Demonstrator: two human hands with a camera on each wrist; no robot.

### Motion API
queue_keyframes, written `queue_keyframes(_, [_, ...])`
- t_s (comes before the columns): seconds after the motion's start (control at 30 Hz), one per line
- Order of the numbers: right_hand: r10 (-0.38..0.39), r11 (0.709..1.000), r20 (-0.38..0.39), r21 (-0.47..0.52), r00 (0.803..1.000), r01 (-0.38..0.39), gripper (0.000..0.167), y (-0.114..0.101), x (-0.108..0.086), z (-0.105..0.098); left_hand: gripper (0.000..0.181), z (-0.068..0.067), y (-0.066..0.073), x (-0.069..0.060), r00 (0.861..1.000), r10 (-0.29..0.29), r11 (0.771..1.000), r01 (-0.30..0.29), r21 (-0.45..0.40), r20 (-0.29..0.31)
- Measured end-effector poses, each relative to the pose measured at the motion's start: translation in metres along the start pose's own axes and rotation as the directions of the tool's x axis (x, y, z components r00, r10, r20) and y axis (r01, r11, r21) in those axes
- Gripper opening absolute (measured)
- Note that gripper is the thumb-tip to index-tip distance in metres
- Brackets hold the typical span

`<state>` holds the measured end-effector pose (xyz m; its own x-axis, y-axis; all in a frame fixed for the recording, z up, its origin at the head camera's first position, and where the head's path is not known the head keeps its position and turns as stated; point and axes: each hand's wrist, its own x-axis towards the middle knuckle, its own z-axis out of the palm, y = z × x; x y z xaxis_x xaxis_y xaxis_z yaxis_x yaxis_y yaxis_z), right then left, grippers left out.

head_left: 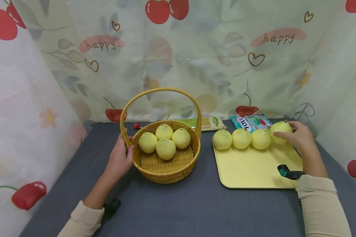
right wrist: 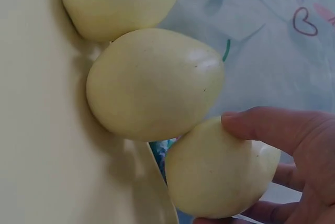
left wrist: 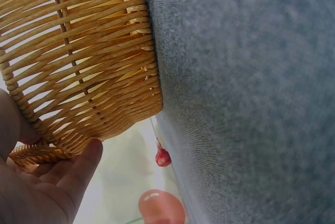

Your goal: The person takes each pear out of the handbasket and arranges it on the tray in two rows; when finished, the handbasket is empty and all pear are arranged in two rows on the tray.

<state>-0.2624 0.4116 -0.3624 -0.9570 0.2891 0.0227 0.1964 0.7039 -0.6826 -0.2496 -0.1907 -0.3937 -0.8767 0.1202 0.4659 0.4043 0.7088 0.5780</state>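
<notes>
**Right hand [head_left: 303,136] on a pale yellow fruit [head_left: 281,126]; left hand [head_left: 120,159] at a wicker basket [head_left: 166,177]**

The right fingers are clamped on the fruit at the row's right end, partly hidden behind it; whether it rests or is raised cannot be told. The left fingers are clamped on the basket's side at the foot of its arched handle [head_left: 163,89], which conceals part of them. Beyond the right fingers, a blue-green packet [head_left: 250,121] is partly covered by fruit; beyond the left, the basket overlaps a long packet [head_left: 209,124] and a small red object [left wrist: 163,157] hard to make out.

The held fruit is smooth and rounded, tapering toward one end, with a short dark stem. Three similar fruits [head_left: 241,139] stand in line left of the right fingers, along the far edge of a flat yellow tray [head_left: 252,171] with rounded corners. Right of the left fingers, four more fruits [head_left: 165,145] lie inside the basket, whose honey-coloured strands leave open gaps in the wall. The dark grey surface [head_left: 178,210] beneath has a fine, cloth-like texture.
</notes>
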Motion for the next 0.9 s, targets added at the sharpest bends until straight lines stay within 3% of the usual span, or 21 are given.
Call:
queue_keyframes(0.37, [0.004, 1.0, 0.079, -0.011, 0.997, -0.004, 0.102, 0.015, 0.007, 0.006, 0.063, 0.0, -0.001, 0.0, 1.0, 0.004, 1.0, -0.004, -0.002, 0.0])
queue_keyframes(0.67, [-0.01, 0.997, 0.136, 0.079, 0.991, -0.001, 0.103, 0.018, 0.006, 0.004, 0.064, -0.001, 0.0, 0.0, 1.0, 0.005, 1.0, -0.005, 0.005, -0.004])
queue_keyframes(0.9, [-0.008, 0.997, 0.166, 0.072, 0.986, -0.004, 0.103, 0.021, 0.007, 0.003, 0.063, 0.0, 0.001, -0.001, 1.0, 0.004, 1.0, -0.004, 0.006, 0.0])
